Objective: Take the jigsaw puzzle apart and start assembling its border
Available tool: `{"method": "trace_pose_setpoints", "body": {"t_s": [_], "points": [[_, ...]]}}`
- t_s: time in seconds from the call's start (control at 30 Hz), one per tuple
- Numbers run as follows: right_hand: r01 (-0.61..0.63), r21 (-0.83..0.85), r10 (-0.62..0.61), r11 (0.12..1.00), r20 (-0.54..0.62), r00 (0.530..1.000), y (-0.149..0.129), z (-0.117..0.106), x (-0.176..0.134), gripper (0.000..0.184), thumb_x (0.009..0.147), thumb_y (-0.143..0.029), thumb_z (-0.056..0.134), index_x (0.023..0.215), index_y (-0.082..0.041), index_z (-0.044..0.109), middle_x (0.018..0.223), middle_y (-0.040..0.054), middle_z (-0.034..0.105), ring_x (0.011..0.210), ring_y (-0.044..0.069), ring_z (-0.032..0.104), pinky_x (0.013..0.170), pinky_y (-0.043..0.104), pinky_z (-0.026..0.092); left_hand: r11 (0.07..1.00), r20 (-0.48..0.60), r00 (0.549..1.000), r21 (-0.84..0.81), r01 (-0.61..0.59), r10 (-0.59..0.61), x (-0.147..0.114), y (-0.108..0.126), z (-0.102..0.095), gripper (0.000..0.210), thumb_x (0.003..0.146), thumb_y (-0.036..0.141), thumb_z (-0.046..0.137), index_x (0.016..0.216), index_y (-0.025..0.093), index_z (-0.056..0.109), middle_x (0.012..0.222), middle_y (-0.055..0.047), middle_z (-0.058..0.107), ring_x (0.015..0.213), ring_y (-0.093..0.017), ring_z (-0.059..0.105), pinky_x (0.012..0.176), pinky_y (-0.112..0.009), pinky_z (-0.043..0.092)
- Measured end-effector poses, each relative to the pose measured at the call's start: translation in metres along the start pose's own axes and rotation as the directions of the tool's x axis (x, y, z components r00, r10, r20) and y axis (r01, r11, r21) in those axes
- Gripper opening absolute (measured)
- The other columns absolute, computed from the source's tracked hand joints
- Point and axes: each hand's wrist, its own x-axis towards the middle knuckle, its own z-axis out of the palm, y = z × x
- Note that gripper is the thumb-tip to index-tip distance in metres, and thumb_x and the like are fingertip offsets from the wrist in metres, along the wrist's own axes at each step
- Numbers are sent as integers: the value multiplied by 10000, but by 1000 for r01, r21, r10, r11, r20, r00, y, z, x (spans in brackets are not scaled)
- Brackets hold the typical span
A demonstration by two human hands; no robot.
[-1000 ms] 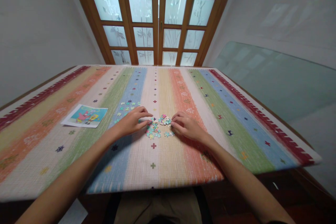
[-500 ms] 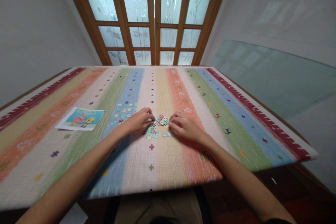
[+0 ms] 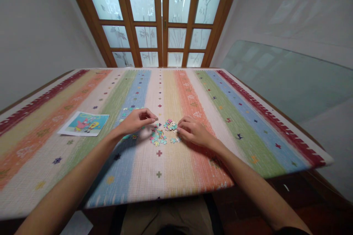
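Puzzle pieces crowding the middle, 1 printed sheet at left, open tablecloth beyond

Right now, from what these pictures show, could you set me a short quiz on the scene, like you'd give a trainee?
1. Which pattern runs along the tablecloth?
A) large checks
B) coloured stripes
C) one plain colour

2. True or false: the right hand is at the edge of a cluster of puzzle pieces.

3. Which hand is nearer to the printed picture?

Key: 1. B; 2. true; 3. the left hand.
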Motion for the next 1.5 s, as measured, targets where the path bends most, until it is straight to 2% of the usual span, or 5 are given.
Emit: {"method": "trace_pose_setpoints", "body": {"t_s": [0.27, 0.63, 0.9, 1.33, 1.5], "points": [[-5, 5, 5, 1000, -9, 1000, 1, 1, -1, 217, 994, -258, 515, 855, -220, 676, 966, 101, 684, 960, 251, 627, 892, 426, 512, 983, -205, 977, -180, 29, -66, -27, -2, -19, 224, 739, 371, 797, 714, 196, 659, 1004, -122, 791, 970, -247, 751, 870, -418, 609], [-19, -30, 19, 999, 1, 1000, 4, 0, -1, 206, 999, -258, 519, 861, -228, 669, 961, 104, 691, 947, 254, 631, 875, 423, 514, 926, -473, 815, 323, -194, 335, -49, -9, -13, 276, 814, 411, 816, 962, 205, 706, 873, -31, 729, 744, -162, 676, 755, -318, 589], [18, -28, -19, 999, -18, 1000, 5, 0, -1, 225, 1007, -263, 507, 845, -220, 657, 939, 106, 686, 924, 254, 631, 857, 429, 519, 747, -419, 690, 608, -270, 590, -52, -17, -9, 212, 870, 325, 813, 1052, 245, 739, 823, 12, 697, 616, -111, 598, 641, -266, 533], [14, -40, -14, 999, -12, 1000, 7, 2, -1, 218, 1007, -269, 520, 856, -220, 668, 942, 105, 688, 927, 257, 635, 862, 439, 526, 703, -370, 685, 647, -295, 628, -57, -17, -6, 259, 899, 270, 788, 1140, 222, 705, 859, 2, 706, 670, -126, 626, 654, -272, 549], [14, -43, -15, 999, -15, 1000, 8, 2, -2, 221, 1007, -266, 517, 860, -220, 675, 943, 103, 689, 930, 256, 636, 863, 435, 527, 715, -290, 770, 637, -288, 568, -59, -19, -10, 334, 912, 236, 731, 1238, 211, 662, 963, -36, 755, 825, -174, 677, 795, -356, 572]]}}
